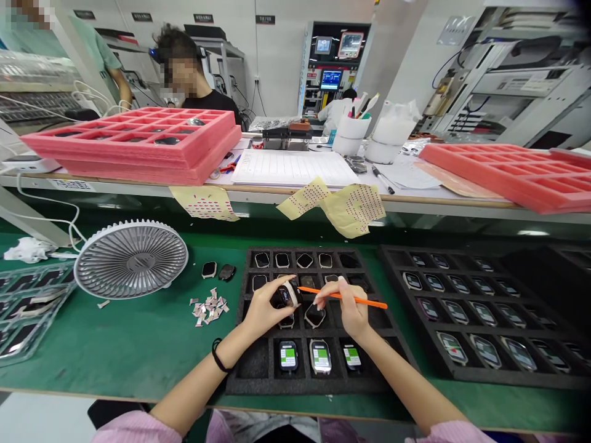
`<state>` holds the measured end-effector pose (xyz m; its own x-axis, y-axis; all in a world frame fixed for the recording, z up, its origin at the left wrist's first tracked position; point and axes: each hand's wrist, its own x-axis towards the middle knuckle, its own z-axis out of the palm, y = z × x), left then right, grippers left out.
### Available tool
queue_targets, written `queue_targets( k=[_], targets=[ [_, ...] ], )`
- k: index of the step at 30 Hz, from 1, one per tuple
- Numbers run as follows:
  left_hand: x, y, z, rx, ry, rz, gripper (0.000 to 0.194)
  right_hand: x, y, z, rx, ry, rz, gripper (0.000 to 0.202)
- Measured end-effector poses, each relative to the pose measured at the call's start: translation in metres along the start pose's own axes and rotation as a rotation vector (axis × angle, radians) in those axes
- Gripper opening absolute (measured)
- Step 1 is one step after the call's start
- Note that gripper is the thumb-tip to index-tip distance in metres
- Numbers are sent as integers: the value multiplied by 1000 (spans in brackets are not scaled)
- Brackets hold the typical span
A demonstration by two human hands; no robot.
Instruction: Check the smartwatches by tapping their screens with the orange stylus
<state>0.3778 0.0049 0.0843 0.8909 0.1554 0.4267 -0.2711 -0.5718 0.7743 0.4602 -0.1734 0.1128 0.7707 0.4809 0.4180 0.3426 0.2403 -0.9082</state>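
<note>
Between the thumb and fingers of my left hand is a smartwatch case, tilted on its side above a black foam tray. My right hand grips a thin orange stick, whose left tip meets or nearly meets the edge of the watch case. Below the hands, a watch lies in a tray compartment. Three watches in the front row have lit screens, among them a silver-rimmed watch. Dark-screened watches, such as one at the back, fill other compartments.
Left of the tray lie a pile of small metallic pieces and two watch cases. A round fan stands farther left. Another black tray of watches is at right. Pink foam trays sit on the shelf; two people are beyond.
</note>
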Motion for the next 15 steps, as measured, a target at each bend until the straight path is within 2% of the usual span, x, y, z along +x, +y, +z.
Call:
queue_targets(
  k=[8,15],
  targets=[
    [-1,-1,1,40,9,43,55,0,-1,0,62,-5,-56,52],
    [0,1,2,57,-18,17,57,-1,-2,0,35,-93,-89,50]
  ],
)
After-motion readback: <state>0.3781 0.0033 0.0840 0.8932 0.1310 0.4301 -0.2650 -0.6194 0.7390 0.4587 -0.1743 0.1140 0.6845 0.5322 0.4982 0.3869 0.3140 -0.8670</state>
